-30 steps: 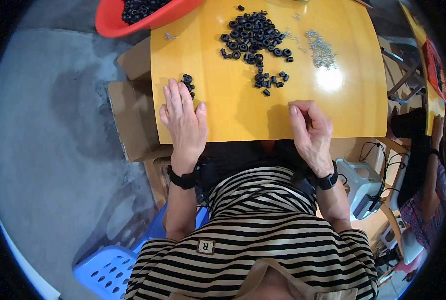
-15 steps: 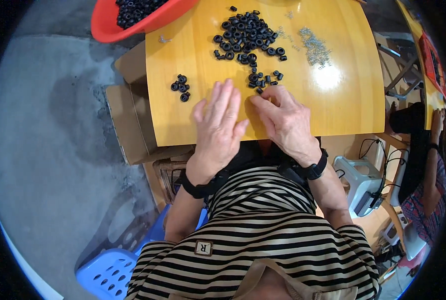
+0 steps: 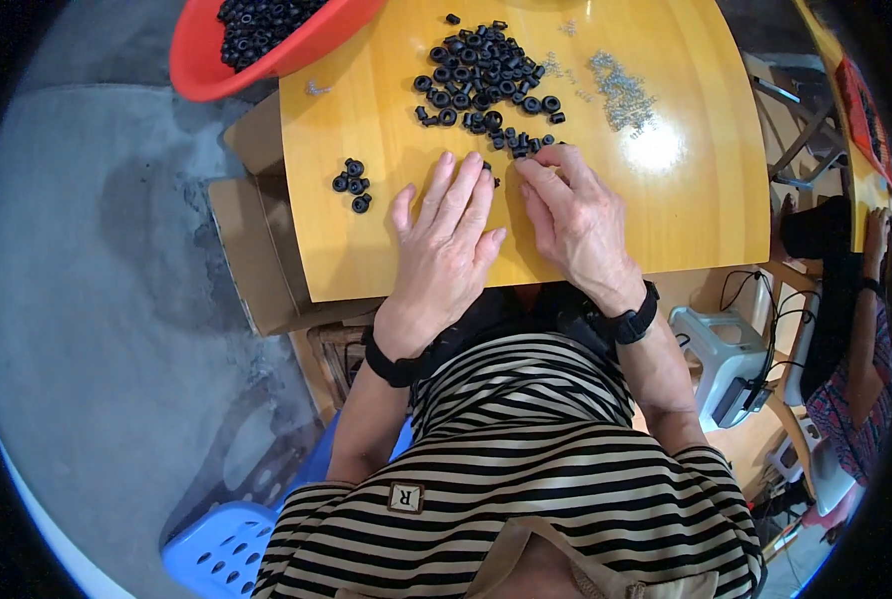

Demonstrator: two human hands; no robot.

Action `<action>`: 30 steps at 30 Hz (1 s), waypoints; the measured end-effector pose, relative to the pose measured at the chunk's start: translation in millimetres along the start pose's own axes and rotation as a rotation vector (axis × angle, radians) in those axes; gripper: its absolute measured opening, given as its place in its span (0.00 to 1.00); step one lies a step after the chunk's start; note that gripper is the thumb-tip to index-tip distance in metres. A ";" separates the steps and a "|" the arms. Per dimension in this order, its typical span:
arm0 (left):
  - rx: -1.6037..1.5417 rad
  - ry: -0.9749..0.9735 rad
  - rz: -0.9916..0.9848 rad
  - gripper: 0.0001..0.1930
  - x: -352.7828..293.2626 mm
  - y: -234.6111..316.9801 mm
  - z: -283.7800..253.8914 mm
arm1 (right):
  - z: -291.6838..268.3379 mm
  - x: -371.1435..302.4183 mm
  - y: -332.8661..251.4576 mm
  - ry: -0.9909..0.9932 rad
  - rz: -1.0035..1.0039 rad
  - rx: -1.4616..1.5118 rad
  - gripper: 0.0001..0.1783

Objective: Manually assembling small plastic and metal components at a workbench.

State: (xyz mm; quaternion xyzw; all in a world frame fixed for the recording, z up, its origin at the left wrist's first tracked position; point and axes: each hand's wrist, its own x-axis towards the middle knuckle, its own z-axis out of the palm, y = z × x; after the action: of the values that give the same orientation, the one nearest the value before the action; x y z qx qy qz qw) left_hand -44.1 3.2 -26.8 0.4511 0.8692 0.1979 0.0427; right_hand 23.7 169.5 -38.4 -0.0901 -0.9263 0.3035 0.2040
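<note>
My left hand (image 3: 438, 240) lies nearly flat over the table, palm down with its fingers stretched out. A small black part (image 3: 496, 182) shows beside its fingertips. To the right, my right hand (image 3: 581, 220) is bent at the fingers, with the fingertips at the near edge of a heap of small black ring-shaped and spool-shaped parts (image 3: 481, 75). Whatever lies between those fingertips is hidden. A small group of similar black ring-shaped parts (image 3: 352, 184) sits apart, left of my left hand.
Small clear or silvery pieces (image 3: 621, 90) lie scattered right of the heap. A red basin (image 3: 266, 65) of black parts stands at the far left of the yellow wooden table (image 3: 696, 220). Below are an open cardboard box (image 3: 251, 240) and a pale stool (image 3: 711, 354). Another person's arm (image 3: 866, 349) shows at right.
My right hand has moved slightly away from me, and the loose black parts at its fingertips now sit closer to the heap. A black part now shows beside my left fingertips.
</note>
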 end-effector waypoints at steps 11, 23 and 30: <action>-0.102 0.398 0.075 0.12 2.0 -18.2 11.7 | -9.8 -17.9 2.6 0.126 0.038 0.259 0.10; -0.272 0.411 -0.131 0.20 2.4 -14.2 14.0 | -9.8 -24.2 -2.7 0.120 0.041 0.237 0.09; -0.448 0.478 -0.203 0.25 -1.5 -7.2 13.0 | -12.7 -28.6 -4.7 0.128 0.041 0.229 0.10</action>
State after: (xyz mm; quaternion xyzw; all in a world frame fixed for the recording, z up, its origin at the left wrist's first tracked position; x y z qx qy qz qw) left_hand -45.5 2.3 -41.7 0.2825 0.8301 0.4787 -0.0449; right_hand 54.8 164.1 -35.5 -0.1044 -0.8687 0.4048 0.2656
